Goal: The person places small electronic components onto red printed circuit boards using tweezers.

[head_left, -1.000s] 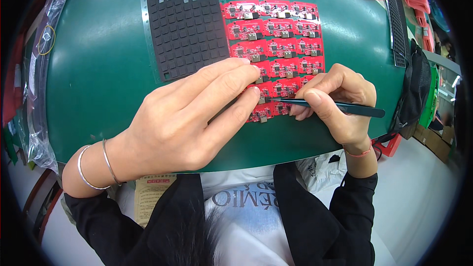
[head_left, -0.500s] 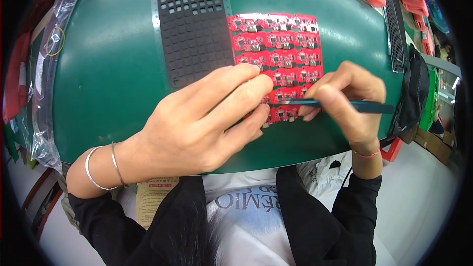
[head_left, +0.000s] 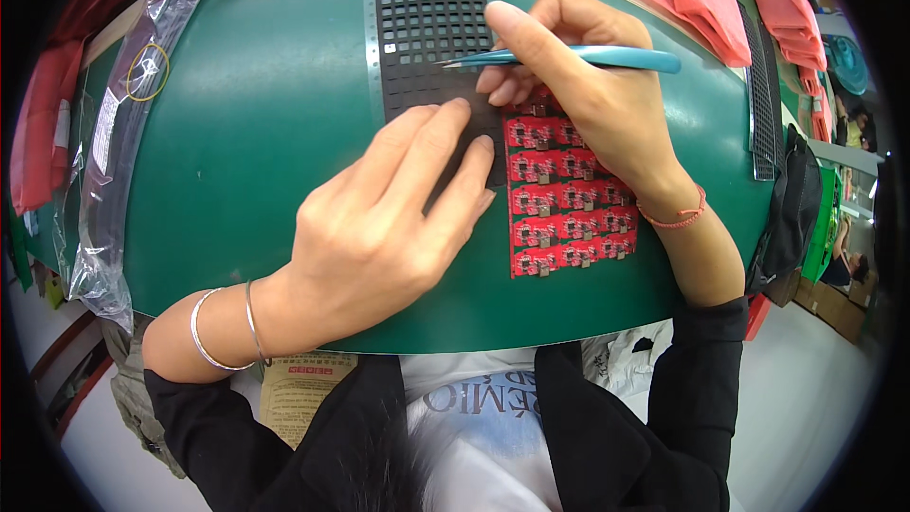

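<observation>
Teal tweezers sit pinched in your right hand, which has moved up from the lower rows of the red circuit panel to its top edge; the tips now point left over the black grid tray. Your left hand lies flat, fingers spread, holding nothing, and has slid onto the tray's lower end, touching the panel's left edge. One panel, one tray, one pair of tweezers rest on the green mat. Two thin bangles circle your left wrist.
</observation>
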The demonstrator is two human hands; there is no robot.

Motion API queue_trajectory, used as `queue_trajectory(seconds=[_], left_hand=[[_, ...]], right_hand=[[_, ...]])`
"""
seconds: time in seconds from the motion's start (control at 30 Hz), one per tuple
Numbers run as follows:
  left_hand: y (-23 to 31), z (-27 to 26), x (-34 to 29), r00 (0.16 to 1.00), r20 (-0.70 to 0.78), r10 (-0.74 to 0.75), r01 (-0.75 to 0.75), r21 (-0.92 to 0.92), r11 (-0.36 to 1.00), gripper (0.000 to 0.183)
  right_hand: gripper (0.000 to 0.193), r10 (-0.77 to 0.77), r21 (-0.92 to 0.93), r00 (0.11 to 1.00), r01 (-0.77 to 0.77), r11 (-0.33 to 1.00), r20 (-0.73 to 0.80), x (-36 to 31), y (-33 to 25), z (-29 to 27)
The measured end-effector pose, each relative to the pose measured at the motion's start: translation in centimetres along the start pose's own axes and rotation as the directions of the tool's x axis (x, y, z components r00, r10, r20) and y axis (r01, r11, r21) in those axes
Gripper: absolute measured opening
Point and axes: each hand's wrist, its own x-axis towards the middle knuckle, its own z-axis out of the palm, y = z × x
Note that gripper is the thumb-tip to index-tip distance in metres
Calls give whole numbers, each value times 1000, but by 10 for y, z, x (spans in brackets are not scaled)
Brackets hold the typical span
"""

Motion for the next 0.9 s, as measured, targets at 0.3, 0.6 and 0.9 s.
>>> queue_trajectory(seconds=[0.3, 0.6, 0.9], left_hand=[[-1, 2, -3, 999, 8, 38, -38, 46, 998, 34], [-2, 3, -3, 997, 8, 71, -71, 58, 996, 35], [-3, 5, -2, 995, -24, 96, -93, 89, 992, 35]], right_hand=[[26, -32, -9, 999, 32, 999, 27, 2, 4, 1], [27, -46, -18, 999, 46, 999, -10, 2, 5, 4], [25, -20, -119, 1000, 21, 993, 6, 3, -3, 6]])
